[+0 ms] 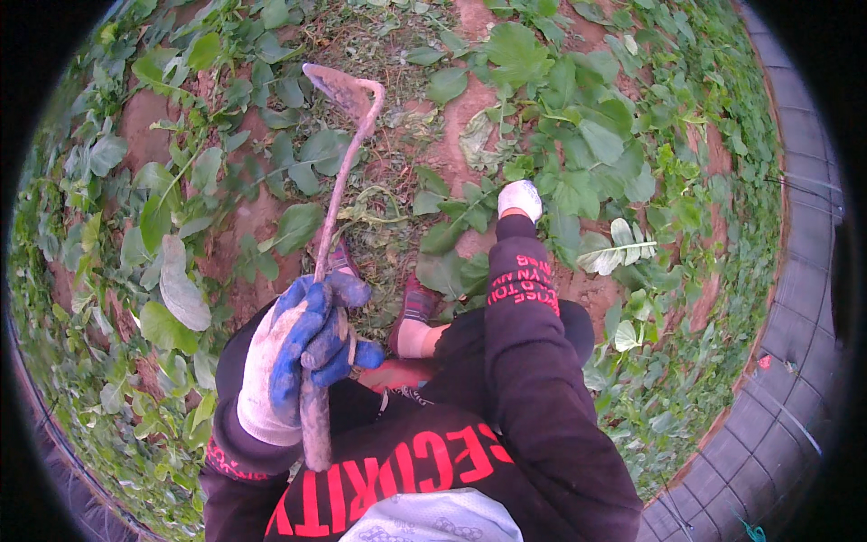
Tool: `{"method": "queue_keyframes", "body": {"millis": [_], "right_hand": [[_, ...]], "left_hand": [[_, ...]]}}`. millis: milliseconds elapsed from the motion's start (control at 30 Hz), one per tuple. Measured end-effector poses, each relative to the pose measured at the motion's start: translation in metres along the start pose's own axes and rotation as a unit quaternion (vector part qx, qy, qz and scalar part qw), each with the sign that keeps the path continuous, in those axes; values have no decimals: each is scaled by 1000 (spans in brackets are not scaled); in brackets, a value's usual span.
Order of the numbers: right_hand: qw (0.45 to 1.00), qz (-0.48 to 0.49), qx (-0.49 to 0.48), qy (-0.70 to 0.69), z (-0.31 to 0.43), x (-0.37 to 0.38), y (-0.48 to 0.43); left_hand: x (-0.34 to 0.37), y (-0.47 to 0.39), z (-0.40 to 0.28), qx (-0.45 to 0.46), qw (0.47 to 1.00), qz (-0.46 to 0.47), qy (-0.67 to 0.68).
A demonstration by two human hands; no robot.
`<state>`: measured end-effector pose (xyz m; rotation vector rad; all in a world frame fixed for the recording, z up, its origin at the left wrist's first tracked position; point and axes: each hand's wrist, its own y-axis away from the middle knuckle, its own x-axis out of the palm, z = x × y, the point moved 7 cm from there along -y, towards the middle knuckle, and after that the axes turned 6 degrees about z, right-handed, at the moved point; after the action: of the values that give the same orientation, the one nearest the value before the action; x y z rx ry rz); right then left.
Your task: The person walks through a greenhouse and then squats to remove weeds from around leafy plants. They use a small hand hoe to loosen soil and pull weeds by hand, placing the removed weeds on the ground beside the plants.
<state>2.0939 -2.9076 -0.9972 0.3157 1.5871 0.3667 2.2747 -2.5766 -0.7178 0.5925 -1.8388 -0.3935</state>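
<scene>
My left hand (298, 359), in a white glove with blue-coated fingers, grips the handle of a hand hoe (345, 156). The hoe points away from me, and its soil-stained blade (342, 88) hangs above the ground ahead. A thin pale strand (351, 342) shows at the gloved fingers. My right hand (520, 198), in a white glove, reaches down at the near edge of a broad-leafed green plant (576, 135). Its fingers are hidden below the back of the glove, so whether it holds a stem cannot be seen.
Leafy plants (162, 183) grow on both sides in reddish soil (145, 125). Wilted cut weeds (399, 129) litter the strip before me. A detached leaf (616, 247) lies pale side up, right of my forearm. My feet (414, 305) are close below. Black gridded ground sheet (786, 393) borders the right.
</scene>
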Motion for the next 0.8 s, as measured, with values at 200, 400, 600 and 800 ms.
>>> {"method": "queue_keyframes", "body": {"millis": [200, 400, 600, 800], "right_hand": [[995, 96, 1, 15, -2, 6, -10], [948, 140, -148, 245, 9, 44, -28], [952, 94, -180, 230, 8, 50, -32], [973, -130, -179, 58, 46, 12, 58]], "left_hand": [[-3, 0, 3, -10, 1000, -26, -9], [-1, -2, 5, -13, 1000, -5, -22], [-4, -2, 7, -3, 1000, -5, -3], [-2, -2, 8, -1, 998, 20, -54]]}}
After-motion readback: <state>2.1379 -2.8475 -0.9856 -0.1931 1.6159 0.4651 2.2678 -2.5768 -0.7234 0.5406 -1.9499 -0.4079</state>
